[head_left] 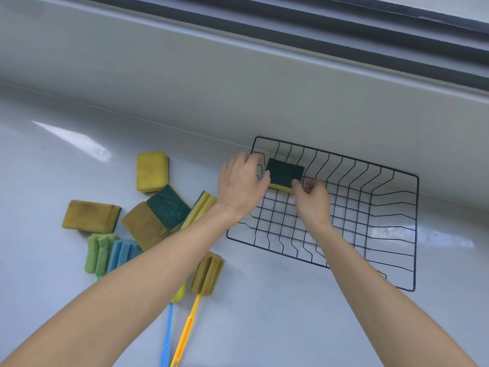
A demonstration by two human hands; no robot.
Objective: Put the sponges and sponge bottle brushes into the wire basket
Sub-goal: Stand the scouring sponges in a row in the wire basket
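A black wire basket (391,197) lies on the pale counter at the right. Over its far left corner a yellow sponge with a dark green scouring top (284,172) is held between both hands: my left hand (242,182) grips its left end and my right hand (312,198) pinches its near right corner. Left of the basket lie several more sponges, among them a yellow one (152,171), a brownish one (90,216) and a green-topped one (168,205). Sponge bottle brushes lie near my left forearm: green (98,256), blue (123,252) and brown with an orange handle (207,272).
A grey wall ledge (238,102) rises right behind the basket. A blue handle (166,337) and the orange handle (185,335) point toward the counter's near edge. My left forearm covers part of the brush pile.
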